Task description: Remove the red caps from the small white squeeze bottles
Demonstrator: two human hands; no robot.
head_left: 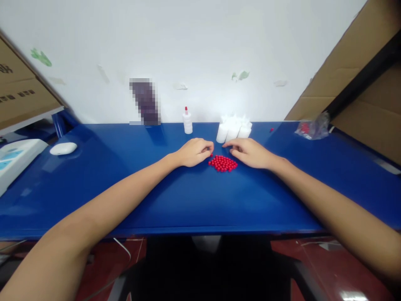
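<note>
My left hand (pixel 196 153) is over the table just left of a pile of small red caps (pixel 223 163). Its fingers are curled into a pinch, and one red cap (pixel 211 155) shows at the tips. To the right of the pile, my right hand (pixel 246 153) hovers with the index finger stretched out and the thumb apart from it, holding nothing visible. Behind it stand several white plastic bottles (pixel 232 131) with pointed nozzles. A single white bottle (pixel 188 124) with a red tip stands upright farther left.
Everything rests on a blue table (pixel 194 200) against a white wall. At the left are a white oval case (pixel 63 148) and a white device (pixel 19 156). A clear plastic bag (pixel 313 126) with something red inside lies at the right, near a stray red cap (pixel 271 129) and cardboard (pixel 369 104).
</note>
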